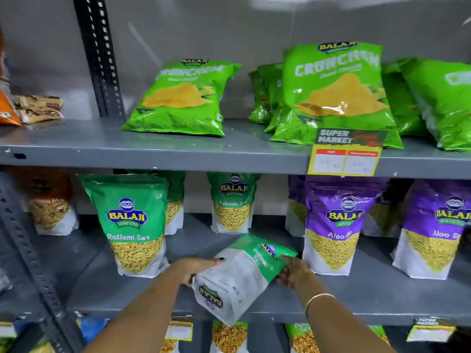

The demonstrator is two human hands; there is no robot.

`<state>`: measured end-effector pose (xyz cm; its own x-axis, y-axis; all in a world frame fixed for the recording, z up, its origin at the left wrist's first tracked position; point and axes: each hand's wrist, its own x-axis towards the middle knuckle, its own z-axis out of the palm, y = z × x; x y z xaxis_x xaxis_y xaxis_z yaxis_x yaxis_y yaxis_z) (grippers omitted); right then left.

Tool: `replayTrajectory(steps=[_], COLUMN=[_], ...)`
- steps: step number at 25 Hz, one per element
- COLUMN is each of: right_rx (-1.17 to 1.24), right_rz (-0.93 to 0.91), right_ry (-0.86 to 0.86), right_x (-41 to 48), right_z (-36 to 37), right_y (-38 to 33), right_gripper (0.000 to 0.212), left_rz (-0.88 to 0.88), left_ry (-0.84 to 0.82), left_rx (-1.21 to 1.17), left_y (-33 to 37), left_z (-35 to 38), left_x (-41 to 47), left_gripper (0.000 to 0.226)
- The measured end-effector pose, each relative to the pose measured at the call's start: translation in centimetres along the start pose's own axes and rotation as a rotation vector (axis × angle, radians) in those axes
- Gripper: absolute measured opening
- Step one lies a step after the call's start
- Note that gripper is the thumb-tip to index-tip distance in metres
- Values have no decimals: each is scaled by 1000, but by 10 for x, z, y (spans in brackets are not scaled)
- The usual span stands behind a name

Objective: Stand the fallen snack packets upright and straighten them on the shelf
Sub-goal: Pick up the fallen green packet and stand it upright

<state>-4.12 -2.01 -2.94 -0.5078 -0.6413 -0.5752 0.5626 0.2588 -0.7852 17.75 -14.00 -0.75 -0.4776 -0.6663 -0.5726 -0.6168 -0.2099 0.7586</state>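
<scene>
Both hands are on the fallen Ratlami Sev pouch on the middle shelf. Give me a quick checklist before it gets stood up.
1. Left hand on the fallen Ratlami Sev pouch, at its left side: ok.
2. Right hand on its right side: ok.
3. Pouch upright: not ok; it lies tilted, bottom end hanging past the shelf edge.
4. Free spot to stand it: ok; bare shelf between the front green pouch and the purple Aloo Sev pouch.
5. Neighbouring pouches upright: ok, those in view.
6. Label facing forward: not ok; printed back faces up.
7. Firmness of grip: cannot tell; fingers partly hidden.
</scene>
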Motion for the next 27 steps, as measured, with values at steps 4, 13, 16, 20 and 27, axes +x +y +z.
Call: replayTrajectory(steps=[4,13,16,20,27], right_rx=[111,-41,-55,-72,-257], right_rz=[-68,-465,-556,-585,-539], right_ry=[3,-39,-73,-106,-126], right_x=[-25,-73,-67,-44,-29], right_z=[9,50,59,62,45], right_y=[-14,-92,-103,-98,-86], right_gripper=[35,25,28,31,22], left_rz=[-37,285,402,382,356], left_ry=[-186,7,226,379,435], left_rx=[64,111,77,68,15], left_y=[-5,26,30,22,16], left_z=[-17,-24,-15,0,14], left_x=[-4,-12,4,26,42], left_gripper=[25,54,63,68,73])
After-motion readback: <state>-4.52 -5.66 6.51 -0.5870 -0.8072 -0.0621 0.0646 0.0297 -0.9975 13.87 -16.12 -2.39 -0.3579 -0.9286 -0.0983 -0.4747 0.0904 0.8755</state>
